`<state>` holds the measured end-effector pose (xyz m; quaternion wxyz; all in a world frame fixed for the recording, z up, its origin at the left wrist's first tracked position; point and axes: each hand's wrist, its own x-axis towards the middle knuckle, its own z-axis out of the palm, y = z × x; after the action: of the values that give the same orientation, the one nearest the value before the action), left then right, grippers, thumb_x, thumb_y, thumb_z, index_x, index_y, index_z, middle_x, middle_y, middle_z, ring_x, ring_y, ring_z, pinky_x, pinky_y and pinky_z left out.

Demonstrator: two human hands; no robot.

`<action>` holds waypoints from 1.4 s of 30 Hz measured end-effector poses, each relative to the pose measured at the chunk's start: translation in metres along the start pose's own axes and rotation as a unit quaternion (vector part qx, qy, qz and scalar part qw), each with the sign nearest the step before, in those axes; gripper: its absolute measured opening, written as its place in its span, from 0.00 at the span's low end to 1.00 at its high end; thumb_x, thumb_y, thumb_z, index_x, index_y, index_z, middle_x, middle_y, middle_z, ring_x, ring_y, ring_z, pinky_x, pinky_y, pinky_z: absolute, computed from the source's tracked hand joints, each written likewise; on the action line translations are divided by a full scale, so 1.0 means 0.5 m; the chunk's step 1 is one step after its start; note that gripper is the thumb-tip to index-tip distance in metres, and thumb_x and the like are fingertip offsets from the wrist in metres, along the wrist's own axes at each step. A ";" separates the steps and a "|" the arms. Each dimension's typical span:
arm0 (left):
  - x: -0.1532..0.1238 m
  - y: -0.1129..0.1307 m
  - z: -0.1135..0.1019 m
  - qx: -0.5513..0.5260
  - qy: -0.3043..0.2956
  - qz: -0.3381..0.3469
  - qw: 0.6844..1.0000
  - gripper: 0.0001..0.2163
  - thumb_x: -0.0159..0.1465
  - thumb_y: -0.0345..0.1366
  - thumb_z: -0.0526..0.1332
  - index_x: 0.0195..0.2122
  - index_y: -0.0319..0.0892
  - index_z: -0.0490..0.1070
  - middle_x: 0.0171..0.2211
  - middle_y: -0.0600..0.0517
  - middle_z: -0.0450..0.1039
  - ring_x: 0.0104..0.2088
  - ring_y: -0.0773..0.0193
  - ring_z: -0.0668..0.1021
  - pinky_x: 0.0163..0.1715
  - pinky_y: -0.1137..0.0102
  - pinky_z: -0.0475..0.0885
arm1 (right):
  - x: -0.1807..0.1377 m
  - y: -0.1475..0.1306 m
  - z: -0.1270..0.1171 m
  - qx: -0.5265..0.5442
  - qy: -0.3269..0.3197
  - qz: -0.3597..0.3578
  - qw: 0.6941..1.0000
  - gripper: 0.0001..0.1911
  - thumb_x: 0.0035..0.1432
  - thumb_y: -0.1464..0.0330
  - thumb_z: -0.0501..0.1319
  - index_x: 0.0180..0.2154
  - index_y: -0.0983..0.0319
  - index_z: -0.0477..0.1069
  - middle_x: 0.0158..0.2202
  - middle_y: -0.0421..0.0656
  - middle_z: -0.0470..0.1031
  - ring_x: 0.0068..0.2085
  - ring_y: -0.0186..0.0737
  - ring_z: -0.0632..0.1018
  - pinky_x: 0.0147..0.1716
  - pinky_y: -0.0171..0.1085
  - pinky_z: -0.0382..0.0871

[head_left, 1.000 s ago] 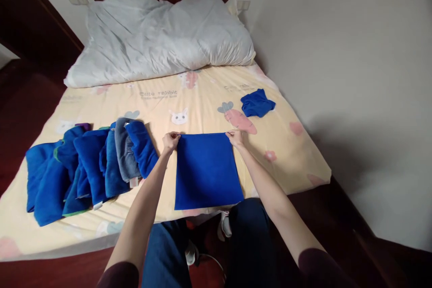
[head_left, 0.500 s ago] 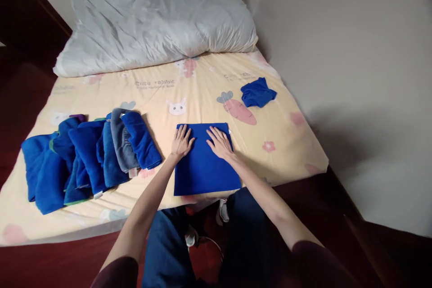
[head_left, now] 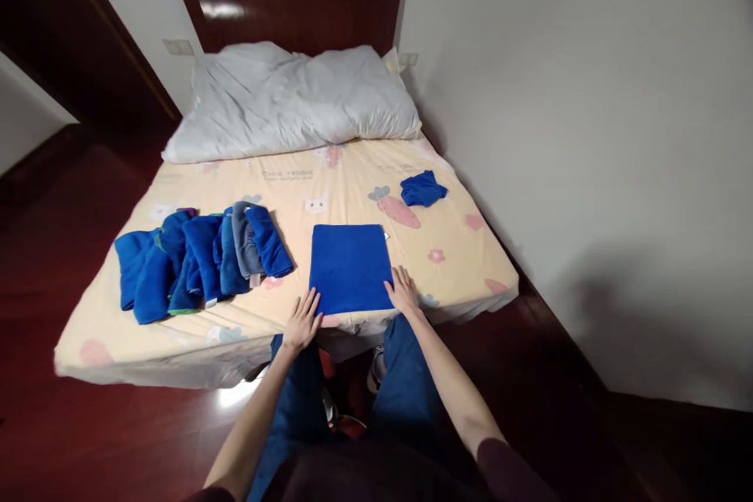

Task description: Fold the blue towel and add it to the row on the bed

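My left hand (head_left: 302, 321) and right hand (head_left: 403, 292) lie flat and open, gripping nothing, touching the near corners of the folded blue cloth (head_left: 349, 267), which lies at the bed's (head_left: 176, 345) near edge.

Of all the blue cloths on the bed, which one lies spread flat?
The square blue cloth between the left hand and right hand; the row of blue cloths lies bunched, the small blue cloth crumpled.
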<state>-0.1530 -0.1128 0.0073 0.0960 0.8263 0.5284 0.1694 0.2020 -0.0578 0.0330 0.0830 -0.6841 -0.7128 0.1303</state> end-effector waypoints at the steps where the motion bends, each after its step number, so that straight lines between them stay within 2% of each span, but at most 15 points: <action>1: -0.048 -0.003 0.000 0.000 0.010 -0.025 1.000 0.29 0.74 0.43 0.47 0.74 0.39 0.49 0.73 0.42 0.49 0.73 0.51 0.53 0.71 0.49 0.49 | -0.025 0.021 -0.002 0.007 0.013 0.039 0.999 0.30 0.69 0.62 0.53 0.69 0.67 0.59 0.72 0.56 0.53 0.73 0.57 0.54 0.69 0.58 0.51; 2: -0.089 -0.007 0.000 -0.003 0.017 -0.045 0.999 0.28 0.74 0.42 0.47 0.73 0.39 0.49 0.73 0.42 0.49 0.73 0.51 0.53 0.71 0.49 0.49 | -0.048 0.040 -0.006 0.018 0.028 0.052 0.998 0.30 0.68 0.64 0.54 0.68 0.69 0.60 0.72 0.57 0.54 0.73 0.57 0.54 0.69 0.57 0.52; 4: -0.157 -0.013 0.001 -0.023 0.029 -0.073 0.997 0.28 0.73 0.39 0.48 0.73 0.39 0.50 0.73 0.43 0.50 0.73 0.51 0.53 0.71 0.48 0.51 | -0.094 0.069 -0.014 0.040 0.060 0.025 0.997 0.29 0.66 0.67 0.54 0.66 0.69 0.63 0.70 0.56 0.58 0.72 0.54 0.58 0.69 0.52 0.54; 8: -0.248 -0.006 0.020 -0.101 0.048 -0.136 0.984 0.25 0.71 0.39 0.49 0.68 0.37 0.60 0.72 0.41 0.52 0.72 0.51 0.55 0.69 0.49 0.58 | -0.202 0.091 -0.009 0.067 0.113 0.002 0.991 0.24 0.66 0.69 0.53 0.61 0.66 0.71 0.63 0.53 0.71 0.64 0.50 0.70 0.64 0.46 0.64; 11: -0.282 0.006 0.033 -0.135 0.051 -0.187 0.972 0.23 0.70 0.40 0.50 0.62 0.38 0.69 0.68 0.41 0.61 0.70 0.49 0.60 0.69 0.50 0.59 | -0.274 0.088 0.010 0.065 0.138 0.011 0.988 0.20 0.66 0.70 0.53 0.54 0.65 0.76 0.55 0.52 0.78 0.57 0.50 0.76 0.60 0.46 0.68; 15: -0.286 0.022 0.029 -0.135 0.047 -0.208 0.968 0.22 0.68 0.37 0.53 0.61 0.37 0.70 0.67 0.40 0.63 0.70 0.48 0.60 0.68 0.50 0.59 | -0.317 0.080 0.030 0.091 0.182 0.017 0.979 0.18 0.65 0.70 0.53 0.48 0.65 0.79 0.49 0.52 0.80 0.52 0.51 0.77 0.58 0.47 0.69; 19: -0.280 0.035 0.021 -0.111 0.033 -0.215 0.970 0.22 0.67 0.35 0.55 0.61 0.37 0.70 0.68 0.39 0.61 0.71 0.46 0.59 0.67 0.47 0.60 | -0.314 0.073 0.042 0.138 0.200 0.013 0.970 0.17 0.64 0.69 0.53 0.46 0.64 0.79 0.46 0.52 0.81 0.49 0.50 0.78 0.56 0.46 0.70; 24: -0.290 0.040 0.025 -0.095 0.029 -0.216 0.971 0.22 0.68 0.36 0.54 0.62 0.39 0.69 0.68 0.40 0.61 0.71 0.46 0.60 0.66 0.47 0.62 | -0.294 0.048 0.051 0.146 0.231 -0.007 0.962 0.20 0.66 0.68 0.51 0.48 0.64 0.79 0.46 0.52 0.81 0.50 0.50 0.78 0.55 0.46 0.71; 28: -0.299 0.039 0.033 -0.089 0.039 -0.211 0.973 0.22 0.68 0.36 0.54 0.62 0.39 0.69 0.68 0.41 0.61 0.70 0.47 0.60 0.67 0.49 0.60 | -0.280 0.017 0.044 0.113 0.235 -0.076 0.962 0.23 0.70 0.68 0.47 0.58 0.65 0.73 0.58 0.51 0.76 0.60 0.47 0.74 0.61 0.47 0.66; 32: -0.302 0.039 0.040 -0.087 0.059 -0.206 0.973 0.22 0.67 0.37 0.53 0.62 0.38 0.69 0.68 0.41 0.62 0.70 0.48 0.60 0.68 0.50 0.59 | -0.262 -0.013 0.037 0.055 0.168 -0.150 0.973 0.27 0.70 0.69 0.46 0.67 0.66 0.61 0.69 0.51 0.61 0.70 0.45 0.62 0.67 0.49 0.57; 34: -0.302 0.040 0.040 -0.090 0.066 -0.205 0.972 0.22 0.67 0.36 0.53 0.61 0.40 0.69 0.67 0.42 0.63 0.70 0.49 0.60 0.67 0.50 0.60 | -0.254 -0.023 0.039 0.039 0.126 -0.146 0.980 0.28 0.69 0.69 0.48 0.67 0.66 0.61 0.69 0.51 0.61 0.70 0.46 0.62 0.68 0.49 0.55; 37: -0.304 0.044 0.040 -0.091 0.065 -0.208 0.972 0.22 0.67 0.37 0.53 0.61 0.40 0.70 0.67 0.42 0.64 0.70 0.48 0.61 0.67 0.48 0.60 | -0.244 -0.030 0.049 0.041 0.084 -0.109 0.990 0.26 0.68 0.68 0.48 0.64 0.65 0.67 0.67 0.52 0.66 0.69 0.47 0.65 0.66 0.49 0.59; 42: -0.303 0.049 0.033 -0.079 0.068 -0.211 0.972 0.21 0.66 0.35 0.54 0.59 0.41 0.71 0.65 0.41 0.65 0.68 0.47 0.63 0.65 0.47 0.63 | -0.233 -0.024 0.064 0.067 0.100 -0.079 0.990 0.24 0.66 0.72 0.47 0.58 0.67 0.73 0.63 0.54 0.71 0.65 0.48 0.69 0.64 0.50 0.63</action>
<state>-0.1844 -0.2599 -0.0267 0.1587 0.6725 0.6810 0.2425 0.1867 -0.1768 0.0133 0.2096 -0.6284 -0.7421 0.1018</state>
